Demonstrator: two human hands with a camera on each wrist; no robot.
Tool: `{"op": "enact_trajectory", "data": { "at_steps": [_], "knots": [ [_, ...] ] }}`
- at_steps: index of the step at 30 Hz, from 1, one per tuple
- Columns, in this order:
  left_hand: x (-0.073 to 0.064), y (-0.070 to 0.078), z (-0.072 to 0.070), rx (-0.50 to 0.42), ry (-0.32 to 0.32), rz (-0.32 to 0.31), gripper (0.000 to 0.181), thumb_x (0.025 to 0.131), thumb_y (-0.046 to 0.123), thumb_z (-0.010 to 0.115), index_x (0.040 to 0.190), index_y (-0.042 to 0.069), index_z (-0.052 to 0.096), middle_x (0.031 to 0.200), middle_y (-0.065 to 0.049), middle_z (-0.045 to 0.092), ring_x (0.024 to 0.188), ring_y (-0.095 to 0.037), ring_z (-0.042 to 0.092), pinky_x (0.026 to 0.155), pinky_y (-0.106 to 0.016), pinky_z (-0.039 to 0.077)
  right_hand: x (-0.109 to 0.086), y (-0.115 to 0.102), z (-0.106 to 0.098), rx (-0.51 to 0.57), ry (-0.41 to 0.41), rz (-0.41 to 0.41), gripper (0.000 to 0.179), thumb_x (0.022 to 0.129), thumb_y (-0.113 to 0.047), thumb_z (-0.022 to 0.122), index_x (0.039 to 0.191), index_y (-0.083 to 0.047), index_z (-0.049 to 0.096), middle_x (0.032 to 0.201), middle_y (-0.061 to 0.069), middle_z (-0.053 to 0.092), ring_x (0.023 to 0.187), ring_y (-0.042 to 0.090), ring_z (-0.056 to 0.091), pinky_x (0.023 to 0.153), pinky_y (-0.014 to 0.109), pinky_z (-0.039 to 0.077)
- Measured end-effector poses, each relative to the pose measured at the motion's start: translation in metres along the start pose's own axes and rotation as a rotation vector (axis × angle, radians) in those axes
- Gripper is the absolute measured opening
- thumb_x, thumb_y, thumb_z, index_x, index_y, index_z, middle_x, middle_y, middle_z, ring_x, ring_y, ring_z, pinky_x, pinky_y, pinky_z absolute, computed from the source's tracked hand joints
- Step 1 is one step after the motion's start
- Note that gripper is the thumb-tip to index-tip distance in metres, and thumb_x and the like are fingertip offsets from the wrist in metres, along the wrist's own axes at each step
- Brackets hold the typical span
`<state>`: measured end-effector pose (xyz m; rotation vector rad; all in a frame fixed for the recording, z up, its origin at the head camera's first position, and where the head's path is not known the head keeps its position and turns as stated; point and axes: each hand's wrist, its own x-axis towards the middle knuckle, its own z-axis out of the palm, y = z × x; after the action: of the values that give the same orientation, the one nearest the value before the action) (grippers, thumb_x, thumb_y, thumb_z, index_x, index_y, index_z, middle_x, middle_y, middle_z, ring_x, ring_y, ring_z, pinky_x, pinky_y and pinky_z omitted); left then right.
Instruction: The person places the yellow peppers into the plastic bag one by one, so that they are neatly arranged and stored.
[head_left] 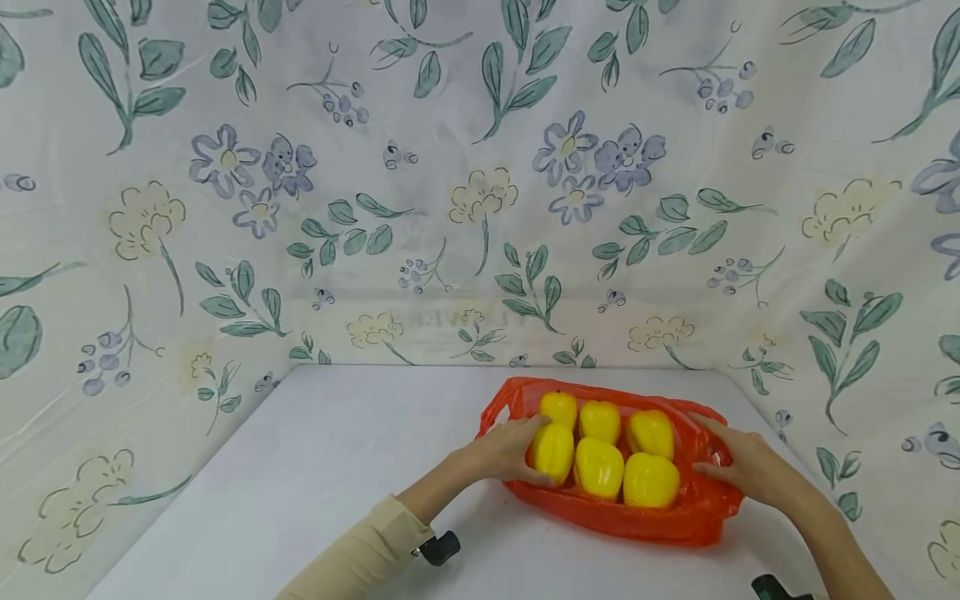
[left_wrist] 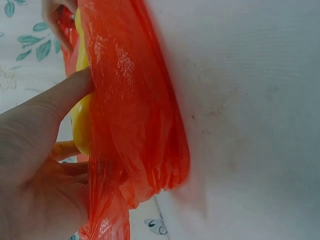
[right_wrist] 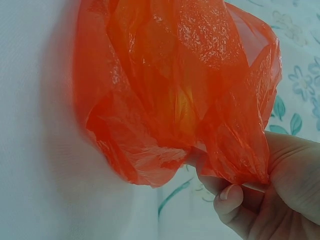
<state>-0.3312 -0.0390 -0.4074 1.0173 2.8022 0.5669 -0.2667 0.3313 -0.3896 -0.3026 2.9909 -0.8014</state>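
Observation:
A red plastic bag (head_left: 615,521) lies spread on the table, its mouth pulled wide. Inside sit several glossy yellow fruits (head_left: 598,468), blocky and lobed like apples or bell peppers, in two rough rows. My left hand (head_left: 504,452) reaches over the bag's left rim, thumb and fingers on either side of the leftmost yellow fruit (head_left: 553,454). In the left wrist view the thumb lies at the bag's edge against yellow; the fingertips are partly hidden. At the other end my right hand (head_left: 750,468) grips the bag's gathered rim, its fingers curled in the plastic in the right wrist view.
The white table (head_left: 337,450) extends to the left of the bag. A floral-patterned sheet (head_left: 420,208) rises behind the table and along both sides. Dark wrist-worn devices (head_left: 439,548) show under the forearms.

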Motion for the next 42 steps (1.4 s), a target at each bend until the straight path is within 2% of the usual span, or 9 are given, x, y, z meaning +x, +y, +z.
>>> {"op": "enact_trajectory", "data": {
  "at_steps": [5, 12, 24, 29, 35, 42],
  "knots": [
    [-0.002, -0.001, 0.002, 0.017, -0.010, 0.034, 0.084, 0.078, 0.050, 0.078, 0.144, 0.016, 0.037, 0.129, 0.002, 0.058, 0.111, -0.010, 0.054, 0.094, -0.027, 0.053, 0.000, -0.001, -0.001, -0.008, -0.002, 0.014, 0.081, 0.082, -0.028, 0.078, 0.145, 0.004, 0.038, 0.102, 0.011, 0.066, 0.075, 0.014, 0.059, 0.066, 0.029, 0.060],
    [-0.004, -0.002, 0.006, -0.017, -0.016, 0.043, 0.079, 0.078, 0.047, 0.079, 0.139, 0.018, 0.039, 0.123, 0.003, 0.058, 0.108, -0.007, 0.053, 0.090, -0.023, 0.053, 0.000, 0.001, 0.000, 0.027, -0.017, 0.023, 0.081, 0.083, -0.028, 0.077, 0.147, 0.003, 0.036, 0.101, 0.012, 0.066, 0.071, 0.014, 0.060, 0.065, 0.028, 0.060],
    [-0.006, -0.006, 0.007, -0.032, -0.009, 0.040, 0.086, 0.078, 0.051, 0.077, 0.147, 0.019, 0.036, 0.134, 0.002, 0.055, 0.117, -0.013, 0.051, 0.098, -0.032, 0.052, 0.000, -0.001, -0.002, 0.038, -0.019, 0.025, 0.082, 0.084, -0.027, 0.076, 0.148, 0.001, 0.034, 0.100, 0.012, 0.066, 0.067, 0.013, 0.060, 0.064, 0.027, 0.060],
    [-0.007, -0.011, 0.009, -0.047, -0.001, 0.053, 0.088, 0.079, 0.054, 0.076, 0.149, 0.020, 0.035, 0.138, 0.000, 0.053, 0.120, -0.014, 0.051, 0.101, -0.035, 0.051, 0.000, -0.001, -0.002, 0.008, -0.008, 0.020, 0.082, 0.083, -0.029, 0.077, 0.146, 0.003, 0.036, 0.101, 0.012, 0.067, 0.071, 0.014, 0.060, 0.065, 0.028, 0.060],
    [-0.016, -0.014, 0.008, -0.064, 0.060, 0.080, 0.085, 0.081, 0.055, 0.073, 0.149, 0.018, 0.037, 0.146, -0.001, 0.050, 0.130, -0.017, 0.048, 0.105, -0.041, 0.049, 0.001, 0.000, 0.000, -0.011, 0.003, 0.009, 0.083, 0.081, -0.030, 0.078, 0.146, 0.002, 0.037, 0.104, 0.013, 0.067, 0.075, 0.014, 0.060, 0.066, 0.029, 0.060],
    [-0.043, -0.018, -0.008, -0.057, 0.166, 0.109, 0.072, 0.086, 0.050, 0.070, 0.147, 0.022, 0.041, 0.148, 0.000, 0.048, 0.132, -0.021, 0.051, 0.101, -0.043, 0.052, 0.001, -0.001, 0.001, -0.009, 0.005, 0.005, 0.083, 0.081, -0.031, 0.079, 0.146, 0.000, 0.038, 0.111, 0.019, 0.066, 0.076, 0.014, 0.061, 0.065, 0.029, 0.061]
  ]
}}
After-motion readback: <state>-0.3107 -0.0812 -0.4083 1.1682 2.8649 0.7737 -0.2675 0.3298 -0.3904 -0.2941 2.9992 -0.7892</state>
